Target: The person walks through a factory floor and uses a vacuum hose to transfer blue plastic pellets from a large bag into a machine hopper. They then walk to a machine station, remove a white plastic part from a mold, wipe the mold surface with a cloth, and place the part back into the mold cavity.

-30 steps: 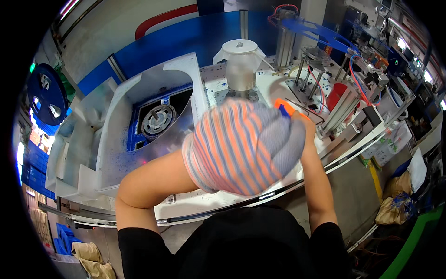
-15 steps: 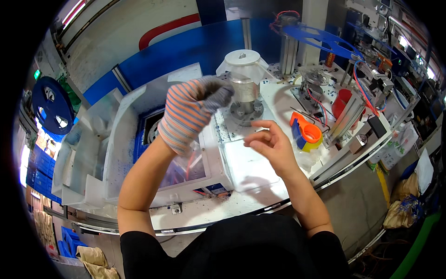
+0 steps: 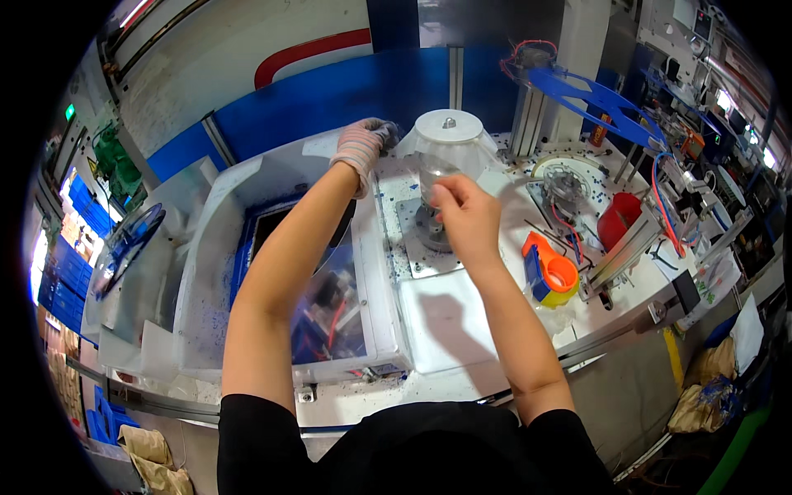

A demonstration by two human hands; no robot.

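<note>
My left hand [image 3: 360,150], in a striped knitted glove with grey fingertips, is curled at the far rim of a white machine housing [image 3: 381,289], beside a white round-topped cover [image 3: 450,124]. Whatever its fingers hold, if anything, is hidden. My bare right hand [image 3: 470,219] has its thumb and fingers pinched together right at a shiny metal post [image 3: 431,175]. This post stands on a bolted metal base plate [image 3: 415,257]. I cannot make out anything between the pinched fingers. Inside the housing, a dark opening and a clear window over red wires show under my left forearm.
Right of my right hand sit an orange, blue and yellow tape dispenser [image 3: 554,272], a red cup [image 3: 619,219] and a small metal fixture [image 3: 566,191]. A blue spoked disc [image 3: 598,97] overhangs the back right. Another blue wheel [image 3: 128,252] is at far left.
My left hand has moved away, toward the housing's far rim. My right hand has risen to the post and closed from loosely open fingers to a pinch. The left blue wheel has swung nearly edge-on.
</note>
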